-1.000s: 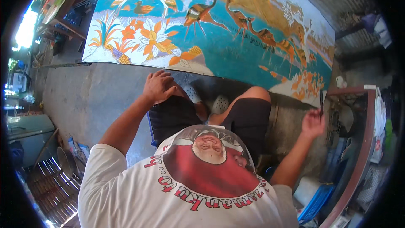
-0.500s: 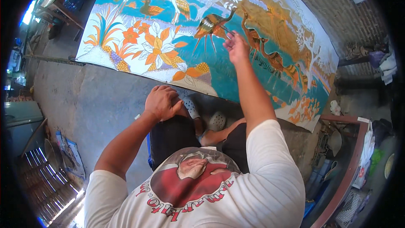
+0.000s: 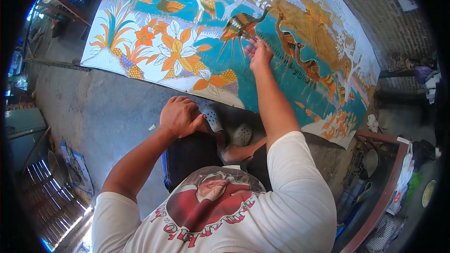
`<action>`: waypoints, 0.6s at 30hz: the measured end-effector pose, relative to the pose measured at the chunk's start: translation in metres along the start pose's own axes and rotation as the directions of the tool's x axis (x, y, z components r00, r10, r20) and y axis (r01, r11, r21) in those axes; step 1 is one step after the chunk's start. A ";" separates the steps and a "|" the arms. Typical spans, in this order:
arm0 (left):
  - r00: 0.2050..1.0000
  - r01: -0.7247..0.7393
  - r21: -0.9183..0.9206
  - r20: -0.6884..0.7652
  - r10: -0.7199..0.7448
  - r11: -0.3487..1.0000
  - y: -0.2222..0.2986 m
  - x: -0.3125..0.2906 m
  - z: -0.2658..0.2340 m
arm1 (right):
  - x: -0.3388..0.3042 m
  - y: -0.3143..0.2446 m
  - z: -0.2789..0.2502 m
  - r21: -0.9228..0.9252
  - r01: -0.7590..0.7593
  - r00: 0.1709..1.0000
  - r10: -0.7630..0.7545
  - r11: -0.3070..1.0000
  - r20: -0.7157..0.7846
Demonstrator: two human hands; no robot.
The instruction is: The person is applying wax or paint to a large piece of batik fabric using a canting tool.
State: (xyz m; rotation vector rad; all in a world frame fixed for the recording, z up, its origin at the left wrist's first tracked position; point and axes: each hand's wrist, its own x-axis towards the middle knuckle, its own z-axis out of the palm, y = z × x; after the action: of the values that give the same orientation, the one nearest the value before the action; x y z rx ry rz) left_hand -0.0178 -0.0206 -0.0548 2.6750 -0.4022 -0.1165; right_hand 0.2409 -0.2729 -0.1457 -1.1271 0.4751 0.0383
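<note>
A large painted panel [image 3: 220, 79] stretches before me, with birds, plants and teal water on it. My right hand [image 3: 259, 54] is over the panel, pinching a thin paintbrush [image 3: 248, 36], its other fingers partly spread. The brush tip lies at the lower body of a dark long-necked bird [image 3: 239, 24]; I cannot tell whether it touches. More brown birds [image 3: 311, 69] are painted to the right of the hand. My left hand [image 3: 180, 116] rests on my left knee, holding nothing, thumb apart from the loosely bent fingers.
Below the panel are my feet in grey clogs [image 3: 242, 134], on a concrete floor [image 3: 117, 107]. A reddish-brown frame [image 3: 382, 197] stands at the right with bags and household things around it. A corrugated wall [image 3: 356, 9] rises behind the panel's right side.
My right hand has shifted slightly left and down relative to the painted bird, still with the brush. The left hand stays on the knee. The whole view has shifted a little.
</note>
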 end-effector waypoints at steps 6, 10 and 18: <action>1.000 -0.007 0.011 0.010 0.007 1.000 -0.001 0.004 0.001 | 0.004 -0.003 0.001 -0.002 0.045 0.999 -0.045 0.999 -0.019; 0.994 0.058 -0.027 0.095 -0.055 0.998 0.002 0.002 -0.004 | -0.010 0.005 0.001 -0.088 0.057 0.998 -0.059 0.995 -0.018; 0.992 0.054 0.004 0.116 -0.054 0.999 0.006 0.005 -0.005 | -0.022 0.015 0.002 -0.082 0.057 0.998 -0.059 0.995 -0.024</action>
State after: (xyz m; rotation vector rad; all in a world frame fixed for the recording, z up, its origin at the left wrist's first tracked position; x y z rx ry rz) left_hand -0.0138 -0.0248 -0.0476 2.6889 -0.3658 -0.2893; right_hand 0.2177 -0.2601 -0.1498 -1.2218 0.4671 -0.0081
